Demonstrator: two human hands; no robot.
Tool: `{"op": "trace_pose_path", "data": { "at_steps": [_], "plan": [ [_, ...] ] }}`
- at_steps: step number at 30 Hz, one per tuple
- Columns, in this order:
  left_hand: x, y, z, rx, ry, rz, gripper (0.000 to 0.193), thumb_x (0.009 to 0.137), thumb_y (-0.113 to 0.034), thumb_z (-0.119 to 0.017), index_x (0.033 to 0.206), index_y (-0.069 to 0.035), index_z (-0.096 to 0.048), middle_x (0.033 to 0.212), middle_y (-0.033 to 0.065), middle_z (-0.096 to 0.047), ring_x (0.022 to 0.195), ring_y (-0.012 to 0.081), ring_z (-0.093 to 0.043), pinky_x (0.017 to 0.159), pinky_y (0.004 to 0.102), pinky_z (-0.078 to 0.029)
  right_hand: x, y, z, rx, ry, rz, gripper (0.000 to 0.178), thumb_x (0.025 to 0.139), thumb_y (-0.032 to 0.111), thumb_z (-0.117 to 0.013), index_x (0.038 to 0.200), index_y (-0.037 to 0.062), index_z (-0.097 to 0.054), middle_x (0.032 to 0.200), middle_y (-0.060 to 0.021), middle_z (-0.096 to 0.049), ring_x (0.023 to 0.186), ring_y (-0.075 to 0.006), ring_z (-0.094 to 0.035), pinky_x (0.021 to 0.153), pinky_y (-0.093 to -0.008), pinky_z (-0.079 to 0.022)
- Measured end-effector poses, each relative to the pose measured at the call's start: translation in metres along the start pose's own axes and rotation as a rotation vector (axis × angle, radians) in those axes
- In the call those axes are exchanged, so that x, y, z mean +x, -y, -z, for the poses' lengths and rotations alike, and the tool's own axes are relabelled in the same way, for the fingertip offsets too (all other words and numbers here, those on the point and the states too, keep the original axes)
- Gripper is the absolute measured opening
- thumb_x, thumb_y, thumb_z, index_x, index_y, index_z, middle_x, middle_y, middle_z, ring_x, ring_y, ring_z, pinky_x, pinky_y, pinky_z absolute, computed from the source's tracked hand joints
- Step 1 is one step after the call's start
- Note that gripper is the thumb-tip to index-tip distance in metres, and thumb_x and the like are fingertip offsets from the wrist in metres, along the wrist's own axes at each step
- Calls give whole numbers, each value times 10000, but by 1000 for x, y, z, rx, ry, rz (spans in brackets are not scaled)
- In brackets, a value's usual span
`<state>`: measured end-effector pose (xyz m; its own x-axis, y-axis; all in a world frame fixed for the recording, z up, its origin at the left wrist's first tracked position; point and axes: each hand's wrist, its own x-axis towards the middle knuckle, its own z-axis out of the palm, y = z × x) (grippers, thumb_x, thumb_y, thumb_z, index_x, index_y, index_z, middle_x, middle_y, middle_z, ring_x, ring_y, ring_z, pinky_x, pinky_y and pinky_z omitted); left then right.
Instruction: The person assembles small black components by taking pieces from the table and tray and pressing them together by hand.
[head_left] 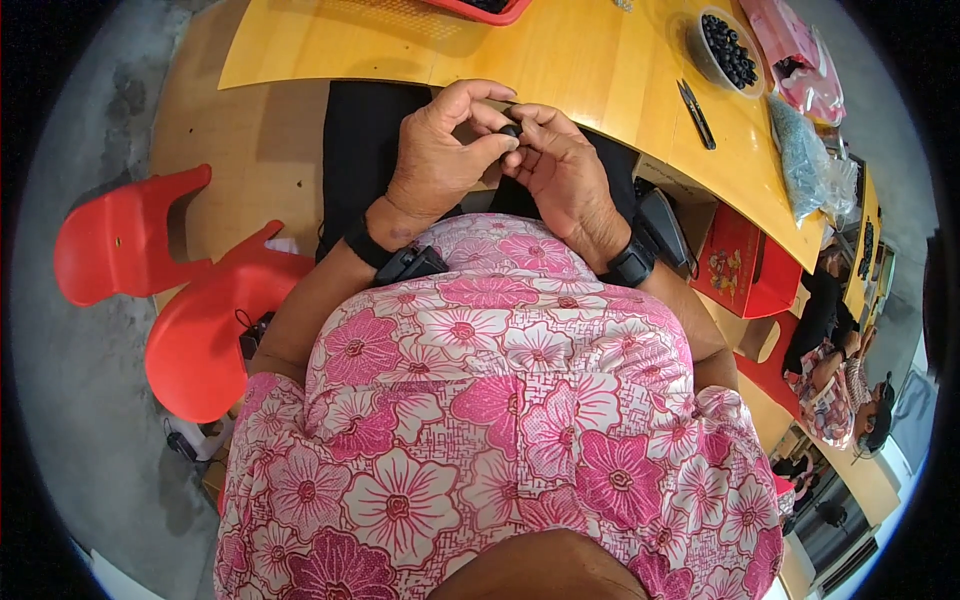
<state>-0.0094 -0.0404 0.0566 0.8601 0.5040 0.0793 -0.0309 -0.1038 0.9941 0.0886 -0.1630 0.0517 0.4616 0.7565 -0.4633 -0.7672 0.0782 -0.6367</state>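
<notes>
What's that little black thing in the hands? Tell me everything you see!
The little black thing looks rounded, but it's too small to tell its material. The left hand pinches it with thumb and finger; the right hand seems to touch it too. It's held near the yellow table. Fingers hide part of it.

and here, fingers crowd the small black piece (511, 130) in the left hand (437, 150), too covered to tell what it is! up top, the red basket (512, 13) gets sliced by the edge; far right, the co-worker's (828, 408) work is too small to read.
</notes>
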Motion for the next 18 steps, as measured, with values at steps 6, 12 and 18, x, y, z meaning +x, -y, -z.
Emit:
{"op": "trace_pose_path", "data": {
  "at_steps": [6,12,18],
  "plan": [
    [1,10,0,-6,-8,-11,397,764,44,-662,1141,-9,-549,835,3,-648,781,51,-586,738,205,-476,-4,-2,-8,-139,-76,120,169,911,141,-564,1014,20,-622,820,-36,-620,671,-114,-563,664,-253,-476],
    [0,14,-2,-35,-3,-26,421,768,63,-646,1172,0,-541,852,10,-644,778,52,-588,715,189,-482,2,-14,0,70,-64,58,159,912,126,-558,1014,10,-593,813,-34,-599,648,-120,-550,659,-266,-479],
    [-1,8,-2,-36,22,33,407,783,75,-625,1173,4,-537,850,21,-643,766,58,-592,683,193,-498,-2,-12,-4,121,-60,32,126,914,137,-553,951,17,-561,770,-35,-570,574,-107,-495,651,-296,-486]
  ]
}}
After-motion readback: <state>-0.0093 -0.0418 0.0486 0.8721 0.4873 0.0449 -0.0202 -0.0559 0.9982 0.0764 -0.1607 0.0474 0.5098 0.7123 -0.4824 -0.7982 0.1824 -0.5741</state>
